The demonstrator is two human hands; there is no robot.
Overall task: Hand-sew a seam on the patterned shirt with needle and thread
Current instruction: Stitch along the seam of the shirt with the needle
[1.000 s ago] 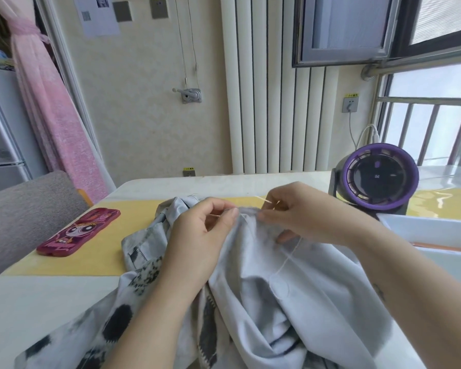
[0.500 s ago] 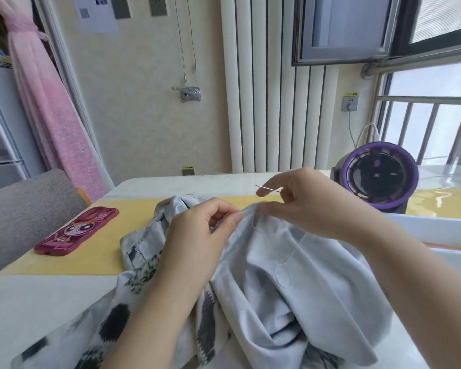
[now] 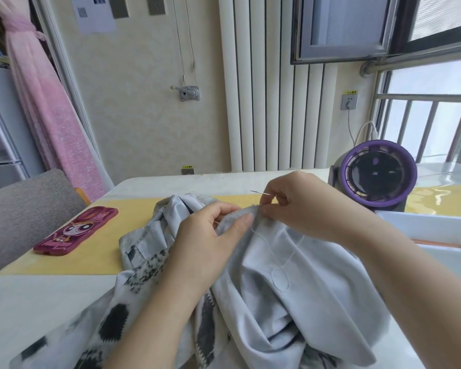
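Note:
The pale grey shirt with black patches lies bunched on the table in front of me, inside out. My left hand pinches a raised fold of its edge between thumb and fingers. Just right of that fold, my right hand pinches the thin needle, whose tip points left above the cloth. White thread trails from the seam down the shirt and ends in a small loop.
A pink cartoon phone case lies on the yellow mat at the left. A purple round fan stands at the back right, with a white tray in front of it. A grey chair back is at the left.
My right hand has lifted the needle clear of the fabric edge and now holds it slightly above the fold. The left hand keeps its pinch on the fold.

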